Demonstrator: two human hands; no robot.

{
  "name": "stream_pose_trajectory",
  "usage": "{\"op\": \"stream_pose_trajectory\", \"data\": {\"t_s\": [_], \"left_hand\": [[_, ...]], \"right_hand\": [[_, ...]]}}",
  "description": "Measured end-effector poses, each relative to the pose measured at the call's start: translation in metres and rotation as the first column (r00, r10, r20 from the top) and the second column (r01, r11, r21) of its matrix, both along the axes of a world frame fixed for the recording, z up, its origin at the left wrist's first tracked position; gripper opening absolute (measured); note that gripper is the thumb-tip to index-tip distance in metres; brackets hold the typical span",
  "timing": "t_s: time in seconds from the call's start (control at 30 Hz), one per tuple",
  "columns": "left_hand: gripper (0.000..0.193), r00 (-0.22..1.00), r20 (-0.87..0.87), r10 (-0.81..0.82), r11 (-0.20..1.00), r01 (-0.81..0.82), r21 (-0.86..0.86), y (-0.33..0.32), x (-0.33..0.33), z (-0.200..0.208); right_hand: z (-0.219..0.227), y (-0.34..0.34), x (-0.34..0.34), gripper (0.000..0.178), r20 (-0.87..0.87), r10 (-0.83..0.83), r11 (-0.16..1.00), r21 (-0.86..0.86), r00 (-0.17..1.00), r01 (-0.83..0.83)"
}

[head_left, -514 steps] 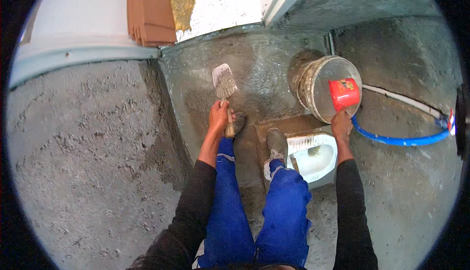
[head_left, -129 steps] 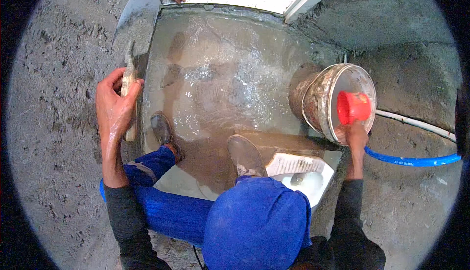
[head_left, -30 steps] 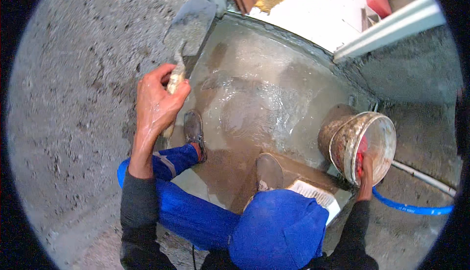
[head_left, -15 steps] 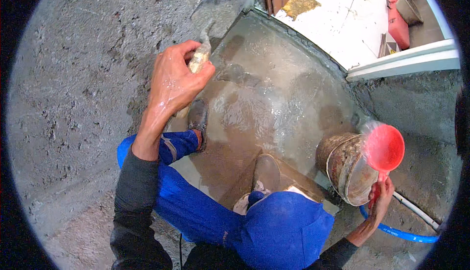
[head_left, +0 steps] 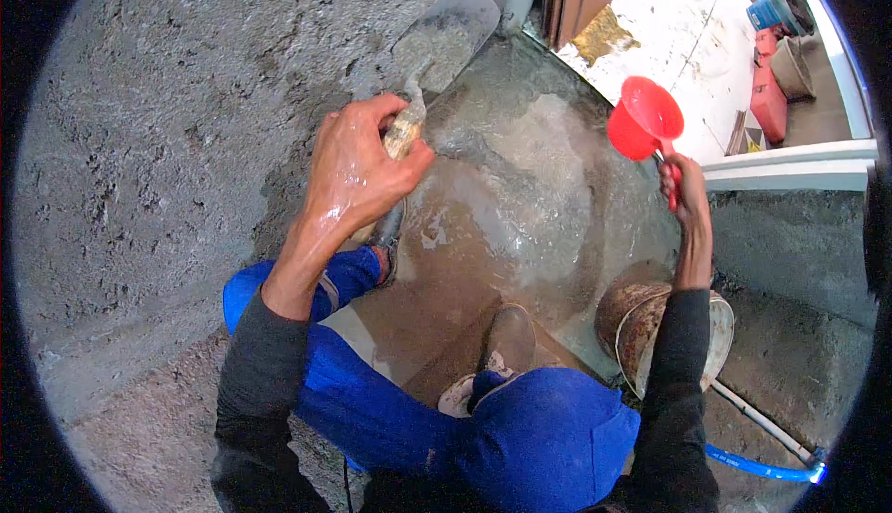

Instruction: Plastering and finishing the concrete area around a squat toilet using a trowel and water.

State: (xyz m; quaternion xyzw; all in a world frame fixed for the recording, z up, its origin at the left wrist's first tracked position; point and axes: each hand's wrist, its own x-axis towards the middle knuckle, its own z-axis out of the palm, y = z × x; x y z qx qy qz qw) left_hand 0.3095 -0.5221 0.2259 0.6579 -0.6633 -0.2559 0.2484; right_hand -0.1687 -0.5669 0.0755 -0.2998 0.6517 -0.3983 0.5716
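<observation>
Gripping a trowel at left is the left hand; the right hand holds a red dipper, far right.

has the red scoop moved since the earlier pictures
Yes. The red scoop has gone from the bucket, up and left in view, past the left end of the right-hand door frame.

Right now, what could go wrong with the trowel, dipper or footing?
Footing: the floor looks wet, so the shoe could slip. Dipper: the right hand holds the red dipper out by its handle; any water inside might splash. Trowel: the left hand looks wet, so the trowel could slide in its grip.
</observation>
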Motion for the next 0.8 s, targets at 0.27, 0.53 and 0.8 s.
{"op": "stream_pose_trajectory", "data": {"t_s": [0.27, 0.53, 0.8], "left_hand": [[0.027, 0.998, 0.008, 0.068, 0.998, -0.068, -0.015, 0.017, 0.023, -0.005], [0.024, 0.997, -0.027, 0.076, 0.996, -0.074, 0.041, 0.018, 0.026, 0.002], [0.024, 0.999, -0.024, 0.039, 0.999, -0.038, 0.039, 0.015, 0.027, -0.001]], "right_hand": [[-0.049, -0.11, 0.066, 0.02, -0.114, 0.135, 0.99, 0.05, 0.984, -0.13], [-0.093, -0.176, 0.113, 0.022, -0.317, 0.303, 0.953, 0.126, 0.899, -0.276], [-0.105, -0.184, 0.146, 0.03, -0.436, 0.244, 0.969, 0.075, 0.866, -0.235]]}}
